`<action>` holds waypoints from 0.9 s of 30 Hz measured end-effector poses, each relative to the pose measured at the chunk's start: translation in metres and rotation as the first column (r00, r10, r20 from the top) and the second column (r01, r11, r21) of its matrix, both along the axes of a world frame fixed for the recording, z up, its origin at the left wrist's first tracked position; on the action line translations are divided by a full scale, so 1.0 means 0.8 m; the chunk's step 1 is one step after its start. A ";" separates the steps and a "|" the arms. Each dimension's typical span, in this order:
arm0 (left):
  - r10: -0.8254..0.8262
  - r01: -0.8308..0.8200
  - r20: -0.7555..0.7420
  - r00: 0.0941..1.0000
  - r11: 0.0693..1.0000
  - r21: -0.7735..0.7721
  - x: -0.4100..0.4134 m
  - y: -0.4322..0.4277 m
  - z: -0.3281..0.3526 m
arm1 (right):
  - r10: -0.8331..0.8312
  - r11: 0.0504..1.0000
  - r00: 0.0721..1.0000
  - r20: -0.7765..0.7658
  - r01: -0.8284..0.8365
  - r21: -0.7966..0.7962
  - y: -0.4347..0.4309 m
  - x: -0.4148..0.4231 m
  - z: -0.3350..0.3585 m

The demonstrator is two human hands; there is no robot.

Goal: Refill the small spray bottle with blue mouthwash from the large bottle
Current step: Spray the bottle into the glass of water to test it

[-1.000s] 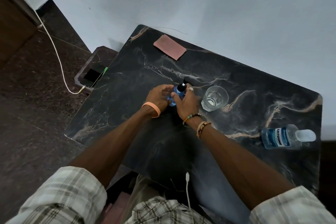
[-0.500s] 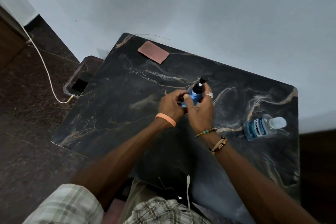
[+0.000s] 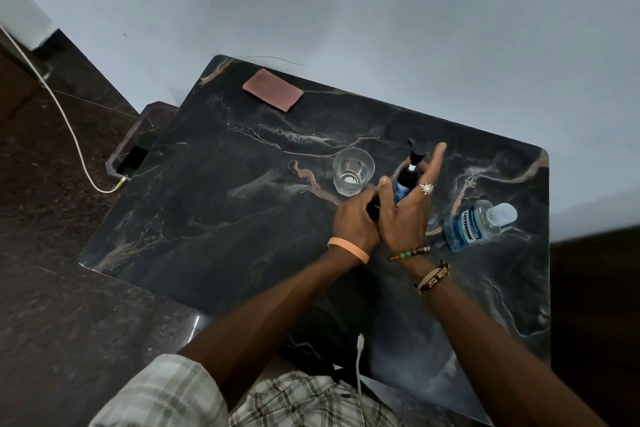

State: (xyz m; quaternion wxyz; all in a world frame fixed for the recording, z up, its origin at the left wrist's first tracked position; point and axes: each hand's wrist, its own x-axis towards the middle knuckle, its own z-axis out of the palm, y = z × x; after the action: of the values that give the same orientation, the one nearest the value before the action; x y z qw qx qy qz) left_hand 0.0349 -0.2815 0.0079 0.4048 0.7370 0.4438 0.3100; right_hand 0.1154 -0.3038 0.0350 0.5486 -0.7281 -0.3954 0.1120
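Landmark for all positions: drinking glass [image 3: 353, 172], upright on the black marble table [image 3: 214, 204], clear, with only a little showing at its bottom.

Small spray bottle [image 3: 404, 184]: just right of the glass, tilted, black pump head uppermost, blue liquid visible in the lower body. Held above the tabletop between both hands; base hidden behind them.

Left hand [image 3: 355, 224]: below and slightly right of the glass, curled closed at the lower end of the spray bottle. Orange band on the wrist. Fingers mostly hidden behind the right hand, so exact contact cannot be told.

Right hand [image 3: 403, 215]: right of the glass, overlapping the left hand. Thumb pressed against the bottle's near side, forefinger extended straight past the pump head, remaining fingers spread loosely (ring on one finger, beaded and woven bands on the wrist). Grip partial, not a full wrap.

Listerine bottle [image 3: 474, 227]: well right of the glass and lower in frame, lying on its side on the table, clear cap on and pointing away, blue mouthwash inside. Apart from both hands.

Pink rectangular pad [image 3: 273, 89]: far beyond the glass to the left, flat near the table's wall edge.

Phone [image 3: 132, 160] with white cable [image 3: 62, 111]: far left of the glass, on a lower ledge beside the table.
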 end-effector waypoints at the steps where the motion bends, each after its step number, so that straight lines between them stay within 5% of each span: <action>1: -0.008 0.008 0.019 1.000 1.000 -0.017 0.000 -0.002 -0.002 | -0.010 1.000 0.998 0.061 0.009 0.010 0.000 0.004 -0.002; 5: -0.149 0.148 -0.058 0.987 0.989 -0.018 -0.016 0.014 -0.016 | 0.137 0.989 0.982 0.129 -0.128 -0.077 -0.004 0.012 -0.006; 9: -0.308 0.288 -0.216 0.926 0.950 -0.119 -0.049 0.034 -0.035 | 0.282 0.950 0.959 0.038 -0.274 -0.152 -0.003 0.010 -0.016; 16: 0.030 -0.057 -0.218 0.976 0.991 -0.119 -0.067 0.083 -0.052 | 0.392 0.880 0.904 0.170 -0.315 -0.355 0.019 0.017 -0.028; 27: -0.047 0.035 -0.332 0.942 0.999 -0.042 -0.046 0.124 -0.063 | 0.441 0.756 0.858 0.262 -0.198 -0.624 0.048 0.031 -0.039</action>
State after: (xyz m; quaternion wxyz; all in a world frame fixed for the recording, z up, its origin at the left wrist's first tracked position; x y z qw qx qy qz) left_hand -0.0022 -0.1826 -0.0422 0.3432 0.7805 0.4959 0.1646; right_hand 0.1404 -0.2653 0.0037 0.1829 -0.7858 -0.5652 0.1718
